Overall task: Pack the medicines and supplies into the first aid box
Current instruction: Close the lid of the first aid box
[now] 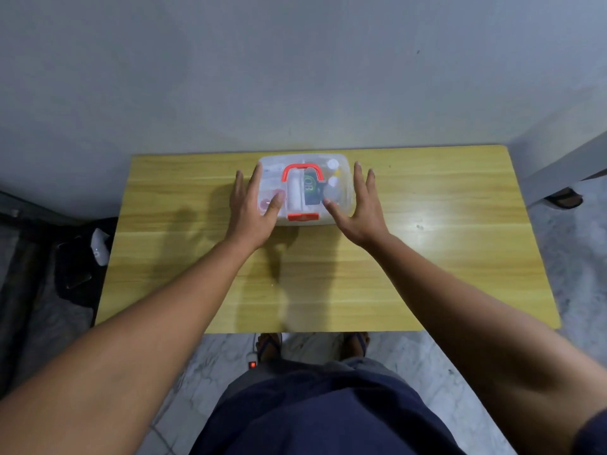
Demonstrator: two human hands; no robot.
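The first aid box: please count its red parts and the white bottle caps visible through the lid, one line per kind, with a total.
Red handle on the first aid box: 1
Red latch: 1
White bottle caps: 2
Total: 4

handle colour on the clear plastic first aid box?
Red-orange handle on the clear plastic first aid box; head view.

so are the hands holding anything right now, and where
Nothing is gripped. The left hand and right hand are open and flat, at the two ends of the closed first aid box, thumbs over its lid.
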